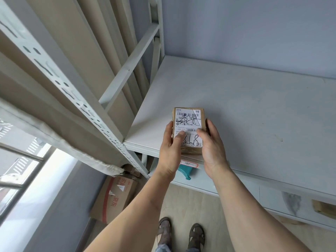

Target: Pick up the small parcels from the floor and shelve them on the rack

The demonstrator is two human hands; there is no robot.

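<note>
A small brown parcel (189, 124) with a white shipping label and black handwriting lies over the front left part of the white rack shelf (254, 110). My left hand (171, 148) grips its left side, thumb on the label. My right hand (212, 148) grips its right side, thumb also on the label. The parcel's near end sticks out past the shelf's front edge. Whether its underside rests on the shelf I cannot tell.
A perforated rack upright (72, 88) runs diagonally at left. A lower shelf (236, 186) holds a teal packet (185, 170) and a brown parcel (323, 208). Cardboard boxes (116, 195) stand on the floor by the window (21, 171). My sandalled feet (181, 233) are on the wooden floor.
</note>
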